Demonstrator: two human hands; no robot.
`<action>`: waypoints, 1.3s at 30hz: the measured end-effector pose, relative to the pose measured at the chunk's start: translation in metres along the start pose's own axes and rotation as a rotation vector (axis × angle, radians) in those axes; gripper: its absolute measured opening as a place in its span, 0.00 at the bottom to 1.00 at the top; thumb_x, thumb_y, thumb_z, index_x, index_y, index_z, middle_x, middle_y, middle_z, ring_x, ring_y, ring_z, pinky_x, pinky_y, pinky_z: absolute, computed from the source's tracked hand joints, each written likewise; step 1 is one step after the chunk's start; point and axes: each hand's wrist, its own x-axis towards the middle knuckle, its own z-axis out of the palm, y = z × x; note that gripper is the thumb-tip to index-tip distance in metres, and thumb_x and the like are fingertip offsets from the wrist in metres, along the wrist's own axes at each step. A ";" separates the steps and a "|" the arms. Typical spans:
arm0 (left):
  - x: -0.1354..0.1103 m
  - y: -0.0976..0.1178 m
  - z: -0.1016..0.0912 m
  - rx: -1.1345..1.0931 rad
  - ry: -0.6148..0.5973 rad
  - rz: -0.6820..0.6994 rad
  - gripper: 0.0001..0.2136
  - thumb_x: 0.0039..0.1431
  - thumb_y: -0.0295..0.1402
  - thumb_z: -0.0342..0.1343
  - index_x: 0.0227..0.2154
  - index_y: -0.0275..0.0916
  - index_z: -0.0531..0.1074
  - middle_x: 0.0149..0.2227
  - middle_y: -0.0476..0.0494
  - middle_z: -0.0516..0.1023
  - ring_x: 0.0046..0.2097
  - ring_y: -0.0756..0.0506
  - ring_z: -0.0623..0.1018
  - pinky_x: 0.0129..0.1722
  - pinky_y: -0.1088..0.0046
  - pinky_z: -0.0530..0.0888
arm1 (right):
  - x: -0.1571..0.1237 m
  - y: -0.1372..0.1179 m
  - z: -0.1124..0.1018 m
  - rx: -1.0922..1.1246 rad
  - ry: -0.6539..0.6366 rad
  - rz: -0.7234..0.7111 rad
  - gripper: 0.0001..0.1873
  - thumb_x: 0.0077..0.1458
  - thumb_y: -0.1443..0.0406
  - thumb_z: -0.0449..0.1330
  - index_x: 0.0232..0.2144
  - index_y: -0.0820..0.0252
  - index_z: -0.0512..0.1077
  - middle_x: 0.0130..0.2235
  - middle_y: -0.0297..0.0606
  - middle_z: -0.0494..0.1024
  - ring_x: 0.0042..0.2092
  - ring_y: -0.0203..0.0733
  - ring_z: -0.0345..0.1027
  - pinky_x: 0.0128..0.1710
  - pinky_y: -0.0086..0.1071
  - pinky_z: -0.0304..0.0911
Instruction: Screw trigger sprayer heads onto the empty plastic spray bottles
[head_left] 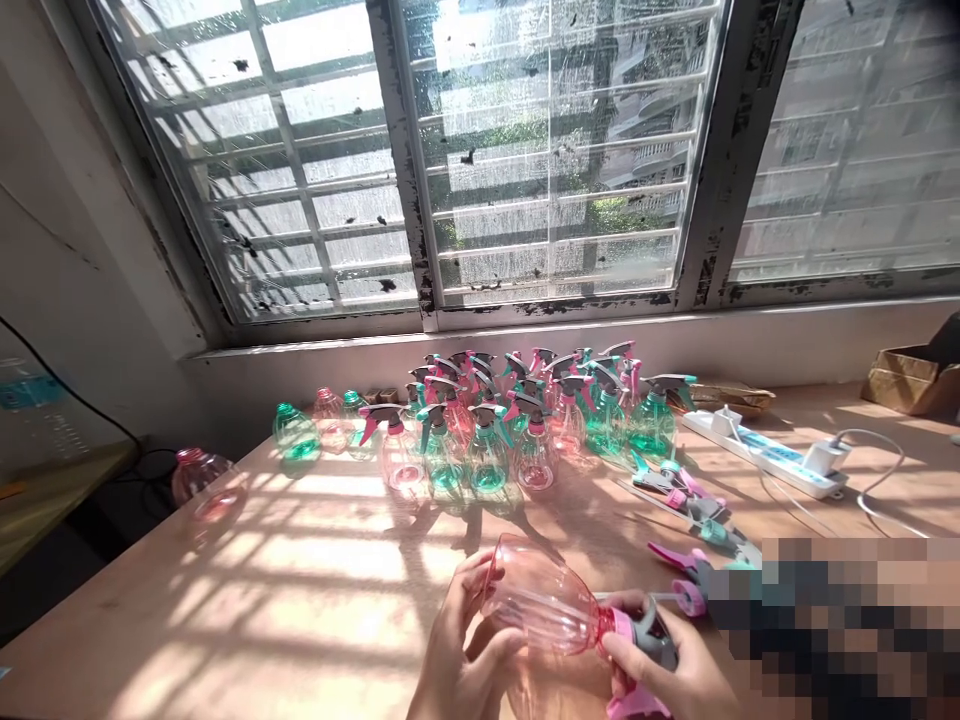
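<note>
A clear pink spray bottle [544, 600] lies sideways in front of me, its base to the left and its neck to the right. My left hand [469, 635] is closed around the base end. At the neck, the thumb and fingers of my right hand [671, 660] grip the grey and pink trigger spray head [651, 632]. The pink collar sits against the bottle's neck; how tightly it is screwed I cannot tell. Loose spray heads [694, 515] in pink, green and grey lie to the right of my hands.
Several pink and green bottles with spray heads [487, 450] stand beneath the window. Bottles without heads, a green one [296, 435] and a pink one [206, 485] among them, are at the left. A power strip [765, 455] with cables lies at the right, near a cardboard box [907, 375].
</note>
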 end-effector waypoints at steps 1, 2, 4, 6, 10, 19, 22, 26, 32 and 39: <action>0.000 -0.001 0.000 -0.006 0.001 -0.005 0.26 0.58 0.39 0.64 0.59 0.44 0.69 0.61 0.35 0.72 0.64 0.33 0.70 0.64 0.55 0.69 | 0.001 0.001 -0.001 0.002 -0.006 -0.002 0.28 0.43 0.52 0.75 0.41 0.61 0.73 0.22 0.34 0.81 0.20 0.42 0.73 0.21 0.34 0.73; 0.001 -0.002 0.000 0.002 -0.001 -0.006 0.27 0.58 0.39 0.64 0.60 0.43 0.68 0.61 0.35 0.72 0.65 0.32 0.70 0.64 0.55 0.69 | 0.001 0.001 -0.001 0.006 -0.006 -0.009 0.29 0.43 0.51 0.75 0.41 0.61 0.73 0.22 0.34 0.81 0.20 0.42 0.74 0.21 0.34 0.73; 0.001 -0.004 0.000 0.041 -0.009 0.022 0.26 0.59 0.39 0.64 0.60 0.44 0.69 0.64 0.36 0.69 0.66 0.32 0.68 0.65 0.55 0.68 | 0.002 0.000 -0.002 0.018 0.013 -0.023 0.29 0.44 0.50 0.75 0.42 0.61 0.73 0.22 0.34 0.81 0.21 0.42 0.74 0.21 0.34 0.74; 0.002 -0.004 0.001 0.070 -0.016 0.060 0.24 0.61 0.38 0.62 0.60 0.46 0.70 0.67 0.37 0.65 0.67 0.31 0.66 0.65 0.55 0.68 | 0.002 -0.004 -0.001 0.043 0.030 -0.024 0.29 0.44 0.49 0.74 0.41 0.61 0.72 0.22 0.32 0.80 0.21 0.42 0.73 0.20 0.34 0.74; 0.001 -0.003 0.004 -0.046 -0.079 0.029 0.30 0.60 0.42 0.64 0.63 0.45 0.65 0.63 0.34 0.72 0.63 0.31 0.72 0.63 0.52 0.70 | 0.000 -0.008 0.002 0.053 0.019 -0.014 0.30 0.44 0.48 0.74 0.41 0.60 0.72 0.19 0.31 0.79 0.19 0.43 0.73 0.20 0.37 0.75; 0.001 -0.002 0.001 -0.010 -0.024 0.016 0.24 0.61 0.41 0.63 0.59 0.45 0.70 0.68 0.35 0.65 0.67 0.29 0.66 0.63 0.51 0.70 | 0.000 -0.005 0.001 0.051 -0.003 -0.019 0.29 0.46 0.48 0.73 0.41 0.61 0.72 0.19 0.32 0.79 0.20 0.42 0.72 0.20 0.34 0.73; 0.000 -0.002 0.002 0.054 0.003 0.037 0.26 0.59 0.36 0.63 0.61 0.49 0.69 0.69 0.39 0.62 0.69 0.31 0.63 0.64 0.53 0.68 | 0.000 -0.006 0.002 0.061 0.037 -0.012 0.29 0.46 0.48 0.73 0.41 0.61 0.72 0.20 0.32 0.79 0.21 0.42 0.72 0.21 0.35 0.73; -0.003 0.003 0.003 -0.001 -0.028 -0.019 0.33 0.54 0.39 0.70 0.62 0.48 0.66 0.63 0.36 0.71 0.66 0.31 0.67 0.66 0.51 0.66 | -0.002 -0.005 0.003 0.024 0.044 -0.007 0.31 0.45 0.48 0.73 0.43 0.61 0.71 0.18 0.32 0.79 0.19 0.43 0.72 0.21 0.34 0.71; -0.001 0.000 0.000 -0.076 -0.052 -0.049 0.19 0.62 0.47 0.62 0.52 0.45 0.73 0.69 0.35 0.63 0.67 0.29 0.66 0.62 0.50 0.70 | -0.004 -0.012 0.006 0.044 0.111 -0.026 0.28 0.44 0.47 0.74 0.38 0.60 0.74 0.19 0.31 0.78 0.19 0.41 0.71 0.19 0.32 0.71; -0.001 -0.005 -0.001 -0.066 -0.130 -0.055 0.22 0.58 0.40 0.67 0.54 0.45 0.72 0.65 0.34 0.69 0.59 0.31 0.77 0.58 0.52 0.74 | -0.006 -0.016 0.009 0.134 0.146 -0.014 0.30 0.43 0.47 0.75 0.39 0.61 0.73 0.23 0.31 0.78 0.21 0.40 0.71 0.19 0.34 0.74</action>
